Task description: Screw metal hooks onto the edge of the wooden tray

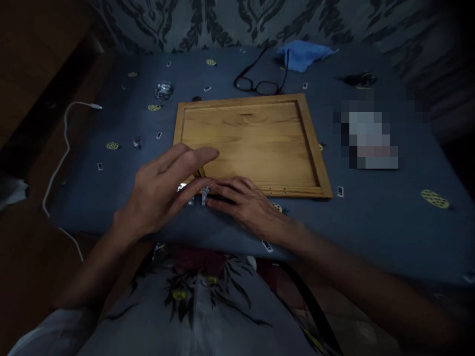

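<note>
A shallow wooden tray-like panel [241, 138] with a raised frame lies flat on the cloth. At its near left corner a small shiny metal fitting [205, 194], like a hinge or clasp, sits against the front edge. My left hand [163, 188] is over that corner, with a yellow-and-black tool [200, 172] between thumb and fingers; most of it is hidden. My right hand [247, 202] rests along the near edge, its fingertips pressed together against the metal fitting. Small dark holes show in the front rail.
Behind the panel lie eyeglasses [260, 86] and a blue cloth [306, 55]. Small metal parts [164, 90] and another metal piece [137, 143] lie at left, near a white cable [67, 133]. A dark object [359, 79] and a blurred-out item [371, 138] are at right.
</note>
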{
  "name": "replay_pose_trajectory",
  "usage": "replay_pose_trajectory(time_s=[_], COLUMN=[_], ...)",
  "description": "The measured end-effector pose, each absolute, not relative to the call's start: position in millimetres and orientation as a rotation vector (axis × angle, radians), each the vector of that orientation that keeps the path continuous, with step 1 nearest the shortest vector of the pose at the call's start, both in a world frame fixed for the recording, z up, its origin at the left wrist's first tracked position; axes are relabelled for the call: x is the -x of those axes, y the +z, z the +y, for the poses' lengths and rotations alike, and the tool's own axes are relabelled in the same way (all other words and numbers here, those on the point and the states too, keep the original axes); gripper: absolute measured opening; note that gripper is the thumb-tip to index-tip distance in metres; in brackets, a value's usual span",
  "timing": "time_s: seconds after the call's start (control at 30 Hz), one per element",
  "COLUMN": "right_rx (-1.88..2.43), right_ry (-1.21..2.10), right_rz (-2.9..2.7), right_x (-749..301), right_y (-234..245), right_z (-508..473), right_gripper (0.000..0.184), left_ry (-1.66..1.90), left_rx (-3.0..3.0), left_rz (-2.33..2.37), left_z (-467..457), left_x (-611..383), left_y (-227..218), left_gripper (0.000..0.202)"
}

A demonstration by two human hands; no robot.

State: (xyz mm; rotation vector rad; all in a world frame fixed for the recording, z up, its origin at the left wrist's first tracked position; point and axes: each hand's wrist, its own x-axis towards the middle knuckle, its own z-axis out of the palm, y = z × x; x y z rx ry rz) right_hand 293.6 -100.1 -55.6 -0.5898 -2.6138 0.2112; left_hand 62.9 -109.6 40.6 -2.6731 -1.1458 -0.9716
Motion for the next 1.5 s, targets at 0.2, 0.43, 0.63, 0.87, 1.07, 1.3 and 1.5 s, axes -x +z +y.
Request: replay_pose_trajectory(time_s=[0.2,0.43,0.63,0.87,1.07,1.3,1.5], right_rx=[0.588,0.578,0.599,0.606,0.582,0.568,0.571], right_ry=[0.224,0.243,0.231,0.228,0.149,0.180,0.140], right_rz=[-2.616,-2.612,-2.618,-2.610,-2.618,-2.577,-2.525], right_x=[-295.0,-294.6,-293.4,-293.7,-294.5,-293.9,-292.7], right_y=[-56.8,-54.7,-56.0,-58.2,-56.6,-57.8,-59.4], right_z=[-100.5,-100.6,-100.8,-100.4,-100.1,-100.4,-101.1], right_gripper=[0.038,0.038,0.037,0.037,0.037,0.036,0.034], left_ry=[-1.041,-0.988,-1.024,-1.364,-1.854,-2.058,-1.871], left_rx=[2.680,2.851,2.984,2.708,2.418,2.503,2.687], left_rz=[-1.155,-1.180,-1.140,-1.244,-1.362,-1.791,-2.124], left_z=[-103.4,-99.2,-95.7,-90.1,-81.7,-71.6,-41.5], left_x=[-64.4,-59.2,-58.7,-48.1,-41.6,-34.6,-38.6], left_y=[40.7,45.8,49.6,46.2,46.7,16.6,-14.9], left_gripper=[0.024,0.027,0.026,0.034,0.029,0.021,0.024])
